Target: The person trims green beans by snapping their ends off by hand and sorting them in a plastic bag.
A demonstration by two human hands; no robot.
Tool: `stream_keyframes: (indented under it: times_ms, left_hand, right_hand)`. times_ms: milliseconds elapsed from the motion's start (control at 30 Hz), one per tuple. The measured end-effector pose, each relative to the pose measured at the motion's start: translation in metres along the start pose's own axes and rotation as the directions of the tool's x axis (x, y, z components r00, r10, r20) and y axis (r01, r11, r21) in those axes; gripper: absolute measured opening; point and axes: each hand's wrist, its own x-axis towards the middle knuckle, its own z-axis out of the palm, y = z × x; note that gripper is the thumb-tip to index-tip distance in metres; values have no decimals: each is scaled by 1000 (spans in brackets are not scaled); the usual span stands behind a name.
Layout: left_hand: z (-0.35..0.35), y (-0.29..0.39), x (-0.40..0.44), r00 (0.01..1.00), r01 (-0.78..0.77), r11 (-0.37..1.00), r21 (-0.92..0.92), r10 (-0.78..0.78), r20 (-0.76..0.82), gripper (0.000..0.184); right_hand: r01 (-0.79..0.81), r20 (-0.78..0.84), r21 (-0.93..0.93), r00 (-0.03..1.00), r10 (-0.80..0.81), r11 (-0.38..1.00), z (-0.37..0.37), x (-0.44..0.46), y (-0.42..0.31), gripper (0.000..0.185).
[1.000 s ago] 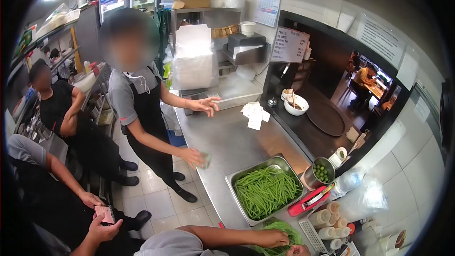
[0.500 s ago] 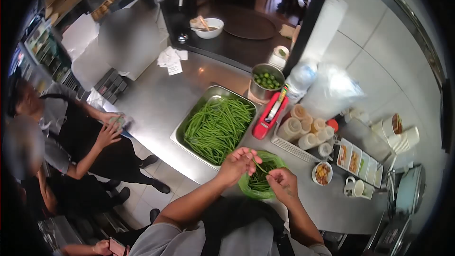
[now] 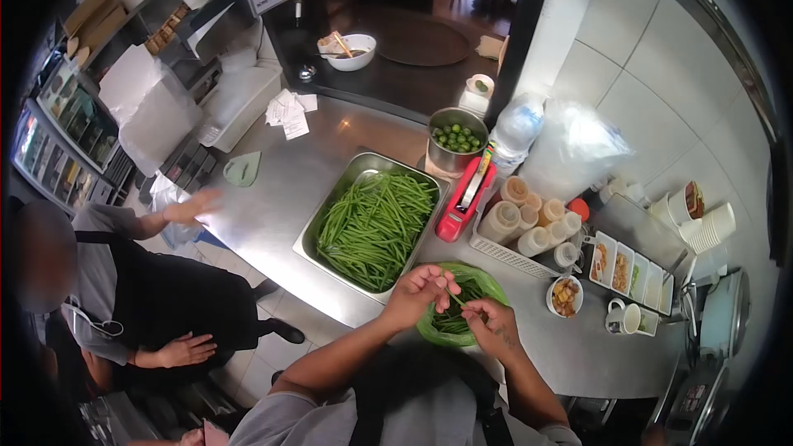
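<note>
Nearest, low centre: wearer's L hand & R hand, both w/ fingertips pinched narrow on one green bean held btwn them, just over the open green plastic bag. Bag sits on the steel counter, cut green pieces inside.

Clock dirs from the bag. At 10 o'c, v. near: rectangular steel pan w/ a pile of green beans. At 12, just beside pan's R edge: red tape dispenser. At 1: white perforated basket of squeeze bottles. At 3: small white bowl of cut food, then mug; a bit above them, condiment tray w/ white compartments.

Further out: at 12, metal pot of small green limes; at 1, clear plastic bags; at 2, stacked cups. At 10, pale green item flat on counter, can't tell what. Past it, btwn 10 & 11: paper slips.

At 9, L of counter: co-worker in black apron, one hand blurred nr counter edge, other flat against apron.

Farthest, on dark ledge: white bowl w/ utensils at 11, round brown tray nr 12.
</note>
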Motion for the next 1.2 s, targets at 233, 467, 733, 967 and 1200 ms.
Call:
stream_keyframes:
  times_ms: [233, 467, 733, 967, 1200]
  left_hand:
    - [6, 3, -4, 995, 20, 995, 101, -29, 93, 15]
    - [18, 3, -15, 992, -78, 989, 126, 65, 108, 16]
    - [-11, 43, 5, 898, -300, 701, 647, 436, -56, 10]
    - [-109, 83, 33, 817, 202, 297, 933, 473, -328, 23]
    - [-67, 49, 35, 918, -29, 617, 787, 327, -222, 21]
  right_hand:
    - [311, 67, -450, 947, -316, 837, -3, 8, -16, 4]
    - [-70, -242, 165, 964, 109, 984, 7, 19, 11, 16]
    - [-206, -113, 429, 954, 279, 879, 7, 28, 30, 16]
    - [-14, -41, -383, 999, -2, 924, 24, 16, 36, 13]
    - [141, -9, -541, 985, -173, 829, 48, 46, 53, 17]
